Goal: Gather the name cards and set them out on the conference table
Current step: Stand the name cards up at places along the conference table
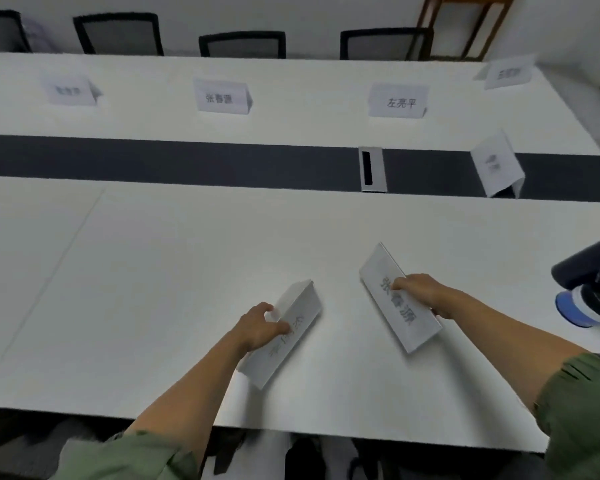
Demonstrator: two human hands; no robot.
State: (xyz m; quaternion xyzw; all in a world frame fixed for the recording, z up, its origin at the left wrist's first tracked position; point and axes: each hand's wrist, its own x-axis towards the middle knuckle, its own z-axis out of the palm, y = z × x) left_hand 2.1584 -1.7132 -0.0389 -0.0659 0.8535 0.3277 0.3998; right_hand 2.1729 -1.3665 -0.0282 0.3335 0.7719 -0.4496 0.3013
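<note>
Paper tent cards, folded and light, looked stiff along the crease but easy to crush on the faces, so a gentle pinch across the fold seemed the safest hold. Left hand (262,327) gripped the left card (303,301), fingers curled over its ridge, at the near half of the conference table (153,271). Right hand (420,294) pinched the right card (381,268) likewise, near beside it. That card read 张春源, while the left card's print was partly covered and blurred. Across the dark centre strip (187,161), a standing card (398,100) read 左亮平
</note>
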